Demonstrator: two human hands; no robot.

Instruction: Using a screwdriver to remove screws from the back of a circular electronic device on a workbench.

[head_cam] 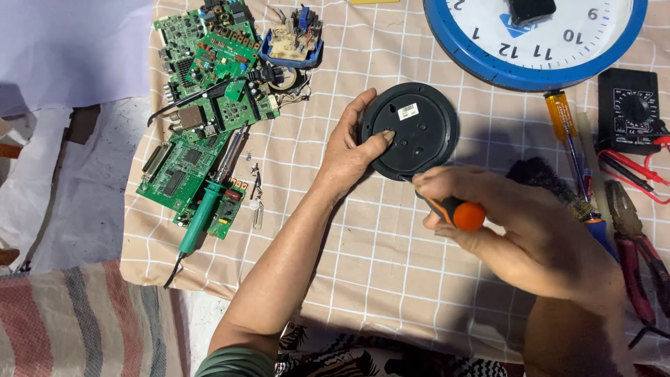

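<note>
The round black device (pixel 410 130) lay face-down on the checked cloth (pixel 363 258), just below the blue-rimmed wall clock (pixel 537 42). The left hand (pixel 352 143) was clamped on the device's left edge, thumb over the upper rim and fingers pressed on the back panel, holding it flat. The right hand (pixel 516 223) was closed around the orange-handled screwdriver (pixel 453 209). The shaft ran up and to the left from the handle, its tip meeting the device's lower edge (the exact contact point was hidden by the fingers). The device therefore lay up and to the left of the right-hand grip, along the tool's long axis, with the left hand nearer to it. Green circuit boards (pixel 202 105) and a green soldering iron (pixel 202 213) lay well apart to the left; a multimeter (pixel 628 108) and pliers (pixel 631 237) lay to the right.
</note>
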